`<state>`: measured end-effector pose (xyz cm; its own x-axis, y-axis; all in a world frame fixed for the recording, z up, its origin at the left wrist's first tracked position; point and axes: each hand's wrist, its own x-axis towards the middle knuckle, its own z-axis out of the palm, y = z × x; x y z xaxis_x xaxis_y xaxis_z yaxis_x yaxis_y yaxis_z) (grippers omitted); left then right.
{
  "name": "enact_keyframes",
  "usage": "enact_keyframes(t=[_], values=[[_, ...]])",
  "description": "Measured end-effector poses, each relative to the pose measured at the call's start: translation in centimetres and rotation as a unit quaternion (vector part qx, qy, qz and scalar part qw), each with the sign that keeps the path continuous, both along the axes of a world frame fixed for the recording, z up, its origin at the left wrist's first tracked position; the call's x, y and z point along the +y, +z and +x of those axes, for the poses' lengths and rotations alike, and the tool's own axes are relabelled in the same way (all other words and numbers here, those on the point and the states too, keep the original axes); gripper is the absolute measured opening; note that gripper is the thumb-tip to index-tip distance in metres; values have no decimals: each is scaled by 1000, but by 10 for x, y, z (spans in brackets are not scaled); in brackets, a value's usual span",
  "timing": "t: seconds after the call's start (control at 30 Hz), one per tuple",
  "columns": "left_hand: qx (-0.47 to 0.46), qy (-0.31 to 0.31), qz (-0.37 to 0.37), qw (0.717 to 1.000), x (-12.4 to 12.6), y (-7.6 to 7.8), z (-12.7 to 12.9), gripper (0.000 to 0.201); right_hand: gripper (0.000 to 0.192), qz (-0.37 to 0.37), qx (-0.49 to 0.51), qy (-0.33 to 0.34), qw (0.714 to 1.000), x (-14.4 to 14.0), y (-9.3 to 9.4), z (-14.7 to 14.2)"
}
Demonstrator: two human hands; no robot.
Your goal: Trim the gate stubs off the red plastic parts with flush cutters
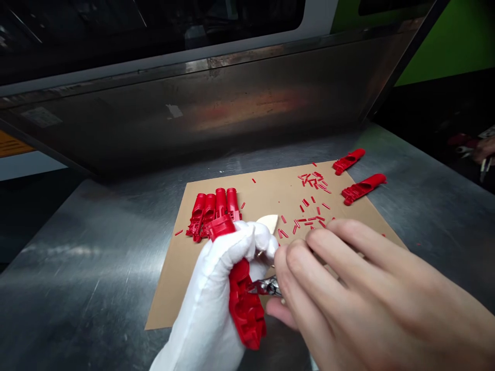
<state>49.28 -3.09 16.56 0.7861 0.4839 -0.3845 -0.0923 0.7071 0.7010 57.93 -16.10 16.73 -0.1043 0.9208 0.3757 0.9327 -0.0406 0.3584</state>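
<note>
Red moulded plastic part (243, 301): lower centre of the frame, upright in the white-gloved left hand (216, 288), fingers wrapped round it.
Small metal cutters (266, 286): tips at the part's side, held in the bare right hand (367, 304), fingers closed around them.
Stack of matching red parts (214, 211): on the brown cardboard sheet (174, 288), left of centre.
Red offcuts (311, 206): scattered upper right of the sheet.
Steel desk (77, 278): beneath the cardboard.

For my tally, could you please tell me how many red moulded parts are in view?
7: four side by side on the cardboard, two at its far right, one in the gloved left hand.
</note>
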Motion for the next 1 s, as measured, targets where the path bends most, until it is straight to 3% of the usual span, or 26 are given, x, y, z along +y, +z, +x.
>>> enact_keyframes(t=[0.3, 0.5, 0.7, 0.87, 1.0], values=[[-1, -19, 2, 1000, 3, -2, -2, 17, 21, 23, 40, -14, 999, 3, 2, 0], [-5, -40, 20, 999, 2, 0, -3, 15, 20, 19, -19, -37, 999, 0, 4, -6], [32, -8, 15, 999, 1, 1, -4, 14, 22, 18, -8, -25, 999, -2, 6, -7], [4, -37, -8, 999, 2, 0, -5, 17, 12, 35, -44, -10, 998, -5, 3, -8], [7, -53, 28, 998, 0, 1, -3, 22, 10, 30, -52, 19, 998, -9, 0, -8]])
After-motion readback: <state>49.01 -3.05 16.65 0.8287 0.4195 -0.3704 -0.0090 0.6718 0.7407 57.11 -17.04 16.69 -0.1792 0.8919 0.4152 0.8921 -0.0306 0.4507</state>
